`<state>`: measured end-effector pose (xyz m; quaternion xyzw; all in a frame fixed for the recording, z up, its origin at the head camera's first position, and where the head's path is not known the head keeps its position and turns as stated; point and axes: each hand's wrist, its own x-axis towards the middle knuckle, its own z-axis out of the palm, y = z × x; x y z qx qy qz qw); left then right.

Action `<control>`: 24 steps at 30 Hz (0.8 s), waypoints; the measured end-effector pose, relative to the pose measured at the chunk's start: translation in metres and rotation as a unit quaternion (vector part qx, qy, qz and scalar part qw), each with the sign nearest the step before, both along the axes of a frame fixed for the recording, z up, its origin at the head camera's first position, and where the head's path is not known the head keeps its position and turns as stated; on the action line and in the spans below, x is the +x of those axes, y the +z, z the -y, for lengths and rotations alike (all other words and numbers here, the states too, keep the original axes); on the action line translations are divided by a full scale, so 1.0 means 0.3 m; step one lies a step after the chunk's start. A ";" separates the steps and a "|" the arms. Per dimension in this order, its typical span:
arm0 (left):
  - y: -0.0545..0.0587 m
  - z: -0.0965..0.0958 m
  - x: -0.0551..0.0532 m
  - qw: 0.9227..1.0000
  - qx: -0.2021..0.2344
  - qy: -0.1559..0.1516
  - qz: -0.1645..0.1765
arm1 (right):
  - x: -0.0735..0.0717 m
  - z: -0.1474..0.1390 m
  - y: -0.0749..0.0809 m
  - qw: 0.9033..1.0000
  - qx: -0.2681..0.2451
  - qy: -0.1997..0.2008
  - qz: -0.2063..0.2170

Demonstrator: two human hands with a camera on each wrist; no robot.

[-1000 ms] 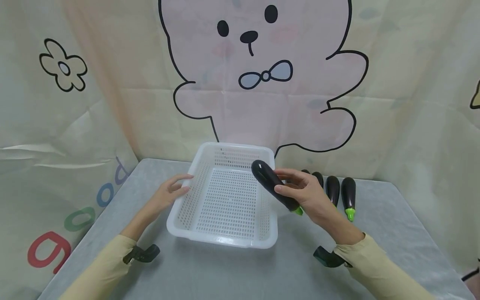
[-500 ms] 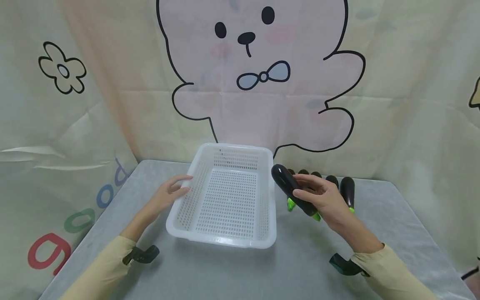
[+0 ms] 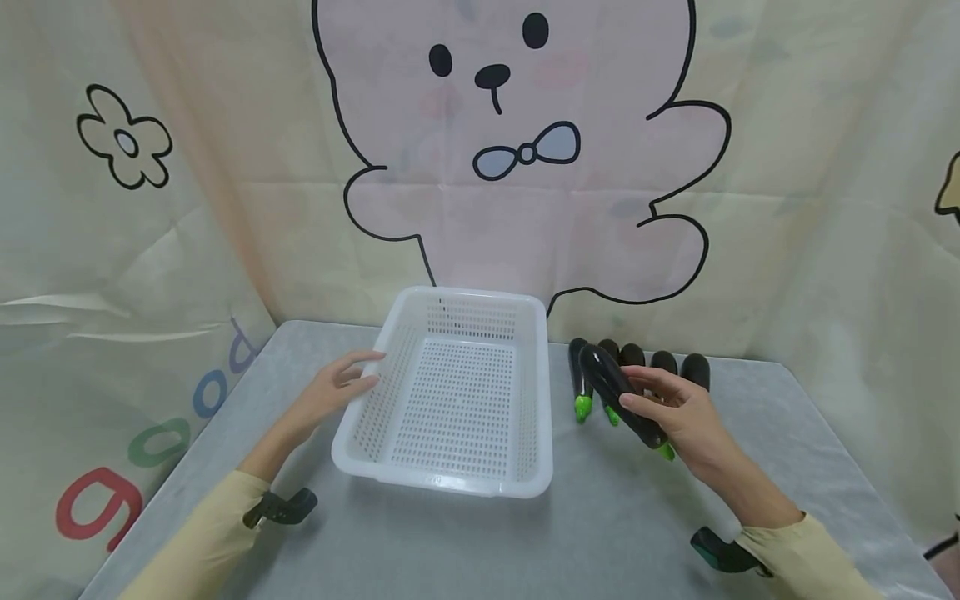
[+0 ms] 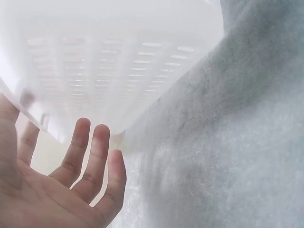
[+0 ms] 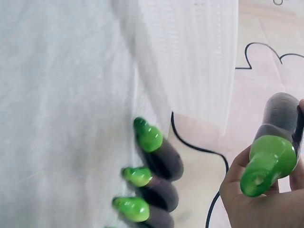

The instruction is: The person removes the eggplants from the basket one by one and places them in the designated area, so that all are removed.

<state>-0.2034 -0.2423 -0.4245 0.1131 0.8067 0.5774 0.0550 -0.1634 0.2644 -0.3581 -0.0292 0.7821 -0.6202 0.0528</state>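
Note:
In the head view my right hand (image 3: 675,408) grips a dark purple eggplant (image 3: 611,383) between thumb and fingers. Its green stem end points down toward me, and it hangs tilted in front of a row of other eggplants (image 3: 577,367). The right wrist view shows the held eggplant (image 5: 280,114) with its green cap facing the camera. My left hand (image 3: 337,387) touches the left rim of a white perforated plastic basket (image 3: 442,482), thumb and index finger resting over the edge. In the left wrist view the other fingers of the left hand (image 4: 66,185) are spread loosely below the rim.
Several eggplants lie side by side at the table's back right, green ends toward me. The grey cloth-covered table (image 3: 480,550) ends at a curtain (image 3: 825,250) printed with a cartoon bear. The basket has nothing in it.
My right hand has carried the eggplant right and toward me, from over the basket's right rim to in front of the eggplant row. The left hand and basket have stayed in place.

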 end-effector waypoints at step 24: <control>-0.005 0.001 -0.001 1.000 -0.001 0.000 -0.012 | -0.008 -0.230 -0.143 0.996 0.032 -0.083 -0.027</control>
